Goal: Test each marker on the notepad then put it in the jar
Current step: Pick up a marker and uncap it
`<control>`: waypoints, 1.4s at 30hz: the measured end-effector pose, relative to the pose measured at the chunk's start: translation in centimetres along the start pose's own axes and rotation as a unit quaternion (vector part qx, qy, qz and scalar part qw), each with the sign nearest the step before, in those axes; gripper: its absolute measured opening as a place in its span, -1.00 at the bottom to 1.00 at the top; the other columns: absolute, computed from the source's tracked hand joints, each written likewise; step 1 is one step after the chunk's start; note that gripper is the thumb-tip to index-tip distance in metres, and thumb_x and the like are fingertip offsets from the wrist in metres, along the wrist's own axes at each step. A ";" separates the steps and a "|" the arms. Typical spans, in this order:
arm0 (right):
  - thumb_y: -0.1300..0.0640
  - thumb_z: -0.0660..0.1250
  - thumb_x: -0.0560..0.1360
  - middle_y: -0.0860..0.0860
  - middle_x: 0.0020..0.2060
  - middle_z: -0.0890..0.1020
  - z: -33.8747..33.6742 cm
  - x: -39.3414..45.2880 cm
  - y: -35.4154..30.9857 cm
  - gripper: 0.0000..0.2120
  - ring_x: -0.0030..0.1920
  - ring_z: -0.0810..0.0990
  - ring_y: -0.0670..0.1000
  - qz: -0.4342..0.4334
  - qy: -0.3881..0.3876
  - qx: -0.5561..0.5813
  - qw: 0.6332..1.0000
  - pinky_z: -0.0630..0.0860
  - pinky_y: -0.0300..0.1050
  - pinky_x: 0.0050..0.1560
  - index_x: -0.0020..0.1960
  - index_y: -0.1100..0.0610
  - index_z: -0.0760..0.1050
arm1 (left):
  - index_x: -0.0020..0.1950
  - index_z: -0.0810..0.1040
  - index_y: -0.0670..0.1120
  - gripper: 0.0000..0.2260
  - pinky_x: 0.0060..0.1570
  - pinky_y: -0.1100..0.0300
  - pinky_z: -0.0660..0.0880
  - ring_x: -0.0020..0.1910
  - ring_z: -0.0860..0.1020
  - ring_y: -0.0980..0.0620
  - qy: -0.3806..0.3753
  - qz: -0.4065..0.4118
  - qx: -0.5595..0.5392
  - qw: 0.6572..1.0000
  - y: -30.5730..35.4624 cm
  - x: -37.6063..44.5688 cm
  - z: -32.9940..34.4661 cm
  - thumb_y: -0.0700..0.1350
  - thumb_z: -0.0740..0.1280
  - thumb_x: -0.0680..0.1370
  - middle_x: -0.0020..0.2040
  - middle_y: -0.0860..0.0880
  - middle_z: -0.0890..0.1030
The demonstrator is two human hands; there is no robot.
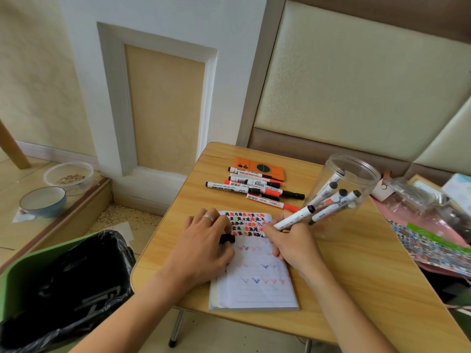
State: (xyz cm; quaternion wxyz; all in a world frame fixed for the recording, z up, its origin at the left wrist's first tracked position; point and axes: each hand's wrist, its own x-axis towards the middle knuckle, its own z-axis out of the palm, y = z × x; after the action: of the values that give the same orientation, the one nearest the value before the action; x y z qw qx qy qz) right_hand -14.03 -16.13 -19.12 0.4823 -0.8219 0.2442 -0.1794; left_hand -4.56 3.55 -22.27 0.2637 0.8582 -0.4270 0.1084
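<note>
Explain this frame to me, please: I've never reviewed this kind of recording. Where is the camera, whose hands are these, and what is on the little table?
There is no machine here. One wide-angle camera sits on a person's head and looks down at their own two bare hands, so there is just this one view.

The right hand holds a white marker with its tip down on the notepad, which is covered in black, red and blue test marks. The left hand rests on the notepad's left side and holds a small black cap, probably that marker's.

Behind the notepad lies a row of untested markers, partly on an orange device. To the right stands a clear plastic jar with several markers already inside. All this sits on a small wooden table. A lined green bin stands on the left.
</note>
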 end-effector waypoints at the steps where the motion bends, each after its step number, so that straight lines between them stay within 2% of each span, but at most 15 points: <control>1: 0.19 0.43 0.54 0.10 -0.47 0.53 0.0 0.0 0.0 -0.84 -0.55 0.52 -0.02 0.000 0.003 0.004 1.000 0.42 -0.16 -0.52 -0.13 0.22 0.49 | 0.03 0.42 0.10 -0.78 0.02 0.09 0.34 0.00 0.33 0.09 0.003 -0.002 0.004 1.000 0.0 0.0 0.1 0.12 0.12 0.46 -0.01 0.12 0.40; 5: 0.19 0.45 0.55 0.07 -0.43 0.56 0.5 -0.7 -1.1 -0.83 -0.51 0.52 -0.01 -0.006 0.008 0.078 0.997 0.41 -0.15 -0.50 -0.12 0.20 0.49 | 0.07 0.42 0.11 -0.84 0.00 0.09 0.34 0.00 0.33 0.11 0.012 0.007 -0.005 1.000 -0.2 0.0 0.3 0.08 0.17 0.53 0.01 0.14 0.42; 10: 0.20 0.45 0.57 0.10 -0.39 0.59 2.1 -1.9 -2.7 -0.82 -0.48 0.52 0.02 0.000 -0.029 0.206 0.978 0.40 -0.17 -0.49 -0.17 0.19 0.52 | 0.10 0.44 0.08 -0.85 -0.01 0.01 0.41 0.00 0.40 0.06 0.049 0.018 -0.049 0.997 0.1 0.0 -0.3 0.03 0.20 0.55 -0.01 0.14 0.44; 15: 0.08 0.48 0.56 0.09 -0.36 0.60 2.8 -2.3 -2.7 -0.74 -0.51 0.45 0.00 0.015 -0.042 0.207 0.977 0.30 -0.20 -0.53 -0.29 0.01 0.56 | 0.10 0.46 0.03 -0.84 -0.02 -0.03 0.43 0.00 0.42 0.03 0.063 0.032 -0.069 0.995 0.4 -0.1 -0.7 0.01 0.19 0.56 0.00 0.14 0.44; 20: 0.05 0.51 0.53 0.06 -0.41 0.46 2.5 -2.4 -2.9 -0.75 -0.52 0.30 -0.05 0.025 -0.026 0.233 0.972 0.22 -0.22 -0.53 -0.25 0.08 0.53 | 0.11 0.46 0.04 -0.82 -0.02 -0.03 0.44 0.02 0.42 0.06 0.065 0.028 -0.080 0.994 0.4 -0.1 -0.8 0.03 0.18 0.56 0.01 0.15 0.45; 24: 0.08 0.50 0.54 0.05 -0.43 0.43 2.7 -2.6 -2.8 -0.76 -0.52 0.29 -0.06 0.022 -0.040 0.233 0.971 0.21 -0.23 -0.53 -0.24 0.07 0.52 | 0.11 0.46 0.04 -0.82 -0.02 -0.03 0.45 0.01 0.42 0.06 0.065 0.031 -0.072 0.995 0.5 0.0 -0.8 0.04 0.19 0.56 0.01 0.14 0.45; 28: 0.19 0.50 0.53 -0.13 -0.53 0.48 2.8 -2.9 -3.4 -0.86 -0.57 0.39 -0.18 0.004 -0.093 0.211 0.973 0.29 -0.38 -0.53 -0.10 0.23 0.57 | 0.11 0.45 0.03 -0.87 -0.04 0.02 0.44 -0.01 0.38 0.09 0.061 0.057 -0.085 0.993 0.6 -0.1 -0.7 -0.02 0.28 0.58 0.00 0.15 0.42; 29: 0.14 0.51 0.52 -0.11 -0.51 0.48 2.8 -3.0 -3.5 -0.84 -0.56 0.38 -0.18 0.008 -0.099 0.214 0.972 0.28 -0.37 -0.53 -0.12 0.21 0.59 | 0.10 0.45 0.04 -0.88 -0.04 0.02 0.44 -0.02 0.38 0.09 0.064 0.058 -0.089 0.992 0.7 -0.1 -0.8 -0.03 0.29 0.58 -0.01 0.15 0.42; 31: -0.12 0.47 0.49 0.02 -0.40 0.50 2.5 -2.8 -3.6 -0.67 -0.52 0.34 -0.11 0.035 -0.096 0.222 0.970 0.21 -0.28 -0.54 -0.13 0.17 0.65 | 0.08 0.45 0.04 -0.90 -0.03 0.01 0.44 -0.01 0.39 0.08 0.072 0.051 -0.101 0.991 0.7 -0.1 -0.9 -0.02 0.26 0.58 -0.02 0.16 0.42; 33: -0.35 0.29 0.52 0.07 -0.31 0.57 2.3 -2.6 -3.4 -0.45 -0.49 0.35 -0.05 0.072 -0.081 0.243 0.964 0.18 -0.22 -0.52 -0.04 0.15 0.68 | 0.07 0.46 0.05 -0.89 -0.03 0.00 0.44 -0.01 0.40 0.08 0.077 0.041 -0.102 0.991 0.7 -0.2 -1.1 0.00 0.23 0.58 -0.02 0.17 0.42; 34: -0.38 0.22 0.55 0.07 -0.30 0.60 2.2 -2.4 -3.2 -0.41 -0.48 0.37 -0.04 0.087 -0.068 0.268 0.957 0.18 -0.21 -0.51 -0.01 0.14 0.67 | 0.07 0.46 0.05 -0.89 -0.03 0.01 0.44 -0.01 0.40 0.09 0.079 0.037 -0.099 0.991 0.8 -0.2 -1.1 0.01 0.22 0.58 -0.02 0.17 0.42; 36: -0.28 0.20 0.61 0.05 -0.32 0.60 2.0 -2.0 -2.9 -0.50 -0.48 0.39 -0.04 0.111 -0.031 0.328 0.938 0.20 -0.21 -0.50 0.00 0.15 0.62 | 0.06 0.45 0.05 -0.88 -0.03 0.04 0.43 -0.01 0.39 0.11 0.080 0.027 -0.097 0.992 0.8 -0.2 -1.3 0.03 0.20 0.58 -0.03 0.17 0.43; 38: -0.05 0.28 0.64 0.02 -0.36 0.55 1.8 -1.8 -2.7 -0.74 -0.48 0.42 -0.05 0.122 0.007 0.361 0.924 0.24 -0.23 -0.53 -0.02 0.15 0.53 | 0.05 0.44 0.05 -0.89 -0.02 0.09 0.43 -0.02 0.39 0.12 0.078 0.025 -0.107 0.991 0.8 -0.2 -1.5 0.02 0.19 0.58 -0.04 0.16 0.43; 40: 0.12 0.32 0.64 -0.01 -0.42 0.53 2.0 -1.7 -2.5 -0.89 -0.48 0.46 -0.05 0.122 0.023 0.352 0.928 0.29 -0.24 -0.52 -0.03 0.14 0.47 | 0.06 0.41 0.04 -0.90 -0.05 0.13 0.41 -0.05 0.39 0.16 0.067 0.031 -0.131 0.989 0.9 -0.3 -1.5 0.01 0.17 0.59 -0.04 0.16 0.42; 42: 0.17 0.30 0.66 0.01 -0.41 0.54 2.5 -1.8 -2.4 -0.91 -0.48 0.49 -0.04 0.105 0.015 0.309 0.945 0.33 -0.24 -0.52 -0.02 0.16 0.48 | 0.11 0.38 0.04 -0.90 -0.09 0.19 0.38 -0.07 0.40 0.18 0.044 0.041 -0.161 0.985 1.0 -0.3 -1.4 0.01 0.17 0.64 -0.03 0.16 0.41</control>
State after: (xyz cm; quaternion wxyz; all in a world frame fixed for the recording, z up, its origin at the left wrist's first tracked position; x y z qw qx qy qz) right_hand -13.63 -12.35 -18.28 0.7247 -0.5997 0.2691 -0.2067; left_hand -5.53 4.03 -20.89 0.4121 0.7810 -0.4613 0.0866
